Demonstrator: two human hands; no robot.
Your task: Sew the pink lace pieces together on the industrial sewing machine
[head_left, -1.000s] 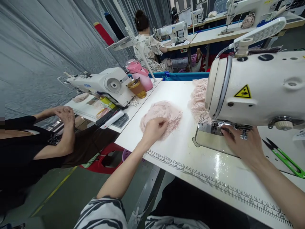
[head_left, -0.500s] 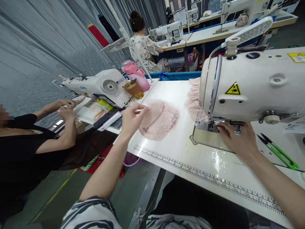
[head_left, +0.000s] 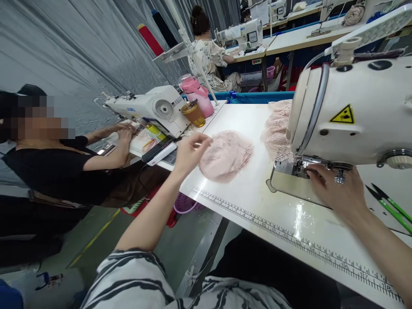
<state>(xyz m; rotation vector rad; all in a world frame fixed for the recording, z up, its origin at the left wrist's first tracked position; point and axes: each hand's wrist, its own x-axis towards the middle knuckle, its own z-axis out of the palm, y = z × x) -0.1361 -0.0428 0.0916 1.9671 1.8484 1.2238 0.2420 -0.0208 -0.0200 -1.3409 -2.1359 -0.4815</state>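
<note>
Glossy white counter [head_left: 254, 193] takes up the middle, with a black printed ruler [head_left: 280, 234] along its near edge; I can make out 15, 16 and 17 around 4 o'clock. Big off-white metal sewing machine [head_left: 363, 94] at 3 o'clock. Another white sewing machine [head_left: 151, 109] at 10 o'clock has small blue lettering, pretty sure it's JUKI. The round, sheer pale-pink fabric piece [head_left: 227, 156] lies on the counter, just off centre toward 3. Gathered pale-pink fabric [head_left: 278, 131] sits at 2, partly behind the big machine. Right hand [head_left: 341, 191] is at the metal presser foot [head_left: 299, 167]; can't tell if its grip is closed on anything. Left hand [head_left: 191, 154] is at the round piece's 10 o'clock edge, can't tell if that grip's pinching cloth. Green-handled snips [head_left: 392, 210] lie between 3 and 4. Smallest: a wordless yellow warning triangle [head_left: 343, 115] on the big machine.
</note>
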